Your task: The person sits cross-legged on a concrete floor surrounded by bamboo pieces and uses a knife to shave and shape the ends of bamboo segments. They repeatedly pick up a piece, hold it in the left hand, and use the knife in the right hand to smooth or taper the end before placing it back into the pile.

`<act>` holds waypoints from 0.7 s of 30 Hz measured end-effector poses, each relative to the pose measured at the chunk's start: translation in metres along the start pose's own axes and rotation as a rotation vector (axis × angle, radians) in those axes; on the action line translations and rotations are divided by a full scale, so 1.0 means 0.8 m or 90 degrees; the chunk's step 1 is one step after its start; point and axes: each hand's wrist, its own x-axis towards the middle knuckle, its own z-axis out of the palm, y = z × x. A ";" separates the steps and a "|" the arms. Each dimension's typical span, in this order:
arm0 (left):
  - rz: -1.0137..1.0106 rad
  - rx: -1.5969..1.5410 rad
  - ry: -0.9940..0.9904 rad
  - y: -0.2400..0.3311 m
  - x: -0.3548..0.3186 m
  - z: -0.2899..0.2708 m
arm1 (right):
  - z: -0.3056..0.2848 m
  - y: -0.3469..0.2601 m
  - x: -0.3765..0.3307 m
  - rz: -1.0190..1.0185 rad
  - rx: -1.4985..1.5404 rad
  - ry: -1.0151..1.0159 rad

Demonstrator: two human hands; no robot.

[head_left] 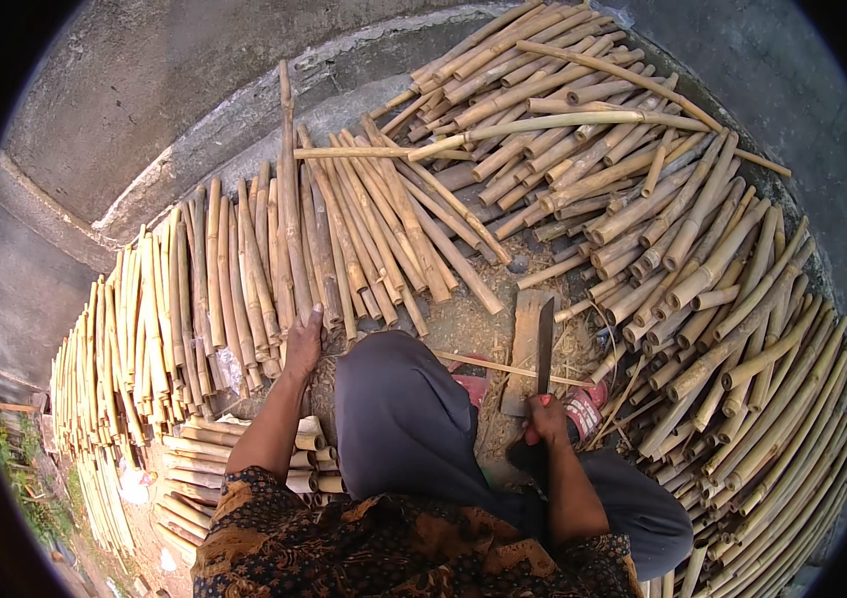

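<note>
My left hand [305,344] is closed around the near end of a long bamboo pole [289,199], which reaches away from me over a row of cut bamboo lengths [214,264]. In my right hand [545,421] is a machete [545,349], gripped by its red handle with the dark blade pointing away from me. Under and beside the blade lies a worn wooden board [523,344] on the ground between my feet. A thin bamboo strip [503,366] crosses the board.
A big heap of cut bamboo [633,189] curves around the far and right sides. More bamboo [209,463] is stacked at my lower left. A concrete wall [164,90] stands behind. Shavings [498,419] litter the ground around my red shoes [583,409].
</note>
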 end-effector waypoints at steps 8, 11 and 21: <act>-0.175 0.229 0.114 0.013 0.123 0.010 | -0.001 -0.002 -0.012 -0.024 -0.064 0.021; -0.077 0.561 0.261 0.031 0.146 0.057 | 0.000 0.000 -0.010 -0.036 -0.077 0.066; 0.412 0.395 -0.289 0.183 0.125 0.374 | 0.003 -0.008 -0.002 0.063 -0.025 0.011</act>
